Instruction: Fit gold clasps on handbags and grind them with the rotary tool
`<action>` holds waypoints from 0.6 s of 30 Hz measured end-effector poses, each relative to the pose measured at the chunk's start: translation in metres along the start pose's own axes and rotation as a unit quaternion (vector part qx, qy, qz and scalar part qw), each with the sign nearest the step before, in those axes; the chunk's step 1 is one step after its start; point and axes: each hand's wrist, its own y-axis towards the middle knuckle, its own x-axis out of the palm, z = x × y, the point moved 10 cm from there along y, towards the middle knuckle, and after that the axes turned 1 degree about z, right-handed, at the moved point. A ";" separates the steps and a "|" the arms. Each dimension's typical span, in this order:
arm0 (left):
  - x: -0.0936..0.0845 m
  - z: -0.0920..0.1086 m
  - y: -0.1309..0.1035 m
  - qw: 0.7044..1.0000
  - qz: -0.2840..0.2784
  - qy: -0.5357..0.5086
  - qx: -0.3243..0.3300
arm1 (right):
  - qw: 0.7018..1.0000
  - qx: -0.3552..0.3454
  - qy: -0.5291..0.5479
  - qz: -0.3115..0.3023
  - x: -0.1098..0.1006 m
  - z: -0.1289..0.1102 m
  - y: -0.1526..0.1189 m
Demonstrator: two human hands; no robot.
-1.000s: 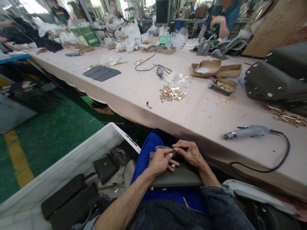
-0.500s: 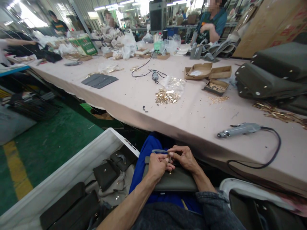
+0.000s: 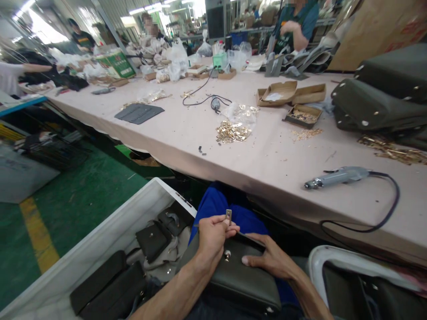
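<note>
On my lap rests a dark olive handbag with a small shiny metal clasp on its front. My left hand is closed, pinching a small gold-coloured metal plate with an opening in it, above the bag's top edge. To the right, my right hand grips the bag, its thumb pressed on the front panel and its other fingers at the upper edge, partly hidden.
On the table lie a pile of gold metal plates, a grey electric screwdriver with its cable, and cardboard boxes of small parts. A white bin holding dark bags stands left, another white bin right. Several people work beyond.
My right hand has left the fingers of my left hand and now grips the bag. The bag has tilted and turned, showing more of its front. The metal plate stays in my left hand.
</note>
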 end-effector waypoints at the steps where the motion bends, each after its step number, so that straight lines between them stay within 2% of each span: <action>1: -0.004 -0.002 -0.001 1.000 0.006 0.001 -0.009 | 1.000 0.003 -0.013 0.002 0.003 0.001 -0.003; 2: -0.006 -0.003 -0.001 1.000 0.008 0.005 -0.013 | 0.999 0.004 -0.046 0.023 0.000 0.000 -0.004; 4: -0.006 -0.007 0.000 1.000 0.002 0.015 -0.006 | 0.984 -0.002 -0.154 0.094 -0.019 -0.008 -0.003; 6: -0.003 -0.011 0.002 1.000 -0.007 0.020 0.008 | 0.954 -0.026 -0.258 0.153 -0.040 -0.029 0.003; 7: -0.002 -0.014 0.003 1.000 -0.011 0.021 0.012 | 0.944 -0.046 -0.283 0.162 -0.046 -0.042 0.008; 10: 0.004 -0.019 0.005 0.999 -0.027 0.020 0.020 | 0.960 -0.110 -0.233 0.107 -0.039 -0.075 0.035; 12: 0.005 -0.020 0.006 0.999 -0.036 0.019 0.024 | 0.973 -0.131 -0.174 0.074 -0.027 -0.086 0.053; 15: 0.001 -0.020 0.007 0.999 -0.034 0.015 0.021 | 0.976 -0.151 -0.139 0.071 -0.013 -0.087 0.070; 18: -0.004 -0.025 0.010 1.000 -0.024 -0.001 -0.002 | 0.981 -0.157 -0.099 0.048 -0.002 -0.079 0.074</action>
